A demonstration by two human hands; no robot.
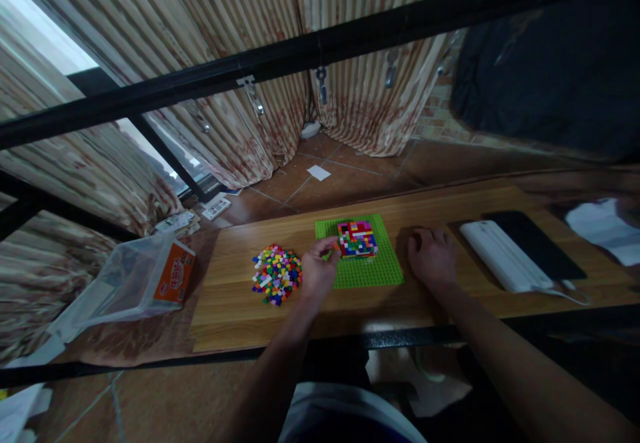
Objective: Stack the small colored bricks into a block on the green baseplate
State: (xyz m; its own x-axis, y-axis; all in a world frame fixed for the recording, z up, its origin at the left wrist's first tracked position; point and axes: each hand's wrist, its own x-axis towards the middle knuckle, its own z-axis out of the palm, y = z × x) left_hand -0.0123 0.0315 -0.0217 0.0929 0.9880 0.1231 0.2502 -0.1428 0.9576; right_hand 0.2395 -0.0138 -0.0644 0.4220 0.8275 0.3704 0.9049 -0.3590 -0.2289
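Note:
My left hand (320,266) is at the left side of a multicoloured block of toy bricks (357,239), its thumb and fingertips pinching a small orange brick (336,248). The block stands on a green studded baseplate (370,275). To the left of that hand lies a heap of loose small bricks (277,273) in many colours. My right hand (433,256) rests palm down on the wooden table, right of the baseplate and apart from it. Its fingers are loosely bent and hold nothing that I can see.
On the right of the wooden tabletop (235,330) lie a white power strip (503,256) with a cable and a dark flat object (545,246). A clear plastic box (135,276) with an orange label stands left of the table. A black metal bar (280,63) crosses above.

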